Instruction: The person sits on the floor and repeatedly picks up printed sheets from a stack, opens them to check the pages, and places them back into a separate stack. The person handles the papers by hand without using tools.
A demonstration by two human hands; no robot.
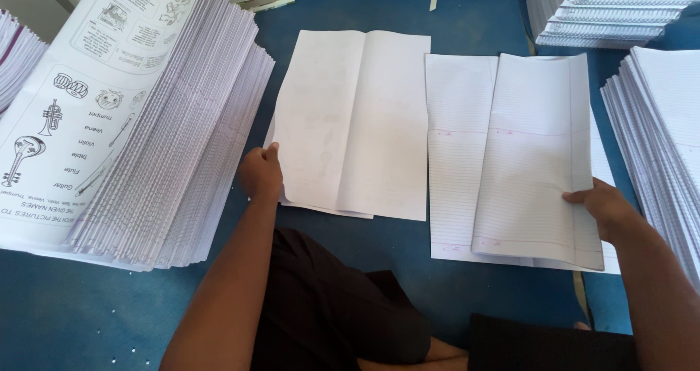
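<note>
We see our left hand [260, 173] pinching the left edge of the blank folded sheets [354, 123], a tall stack of printed pages [138, 116] just left of it. Our right hand [605, 209], arm stretched forward, grips the lower right edge of the ruled sheets [536, 156], with another paper stack [667, 138] just beyond it.

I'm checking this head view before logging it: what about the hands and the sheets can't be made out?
- Left hand: fingertips hidden under the blank sheets they grip.
- Right hand: fingers hidden behind the ruled sheet it holds.
- Ruled sheets beneath: mostly covered; their count is unclear.
- Tall printed stack: cut off by the left edge.
- Right stack: cut off by the right edge.
</note>
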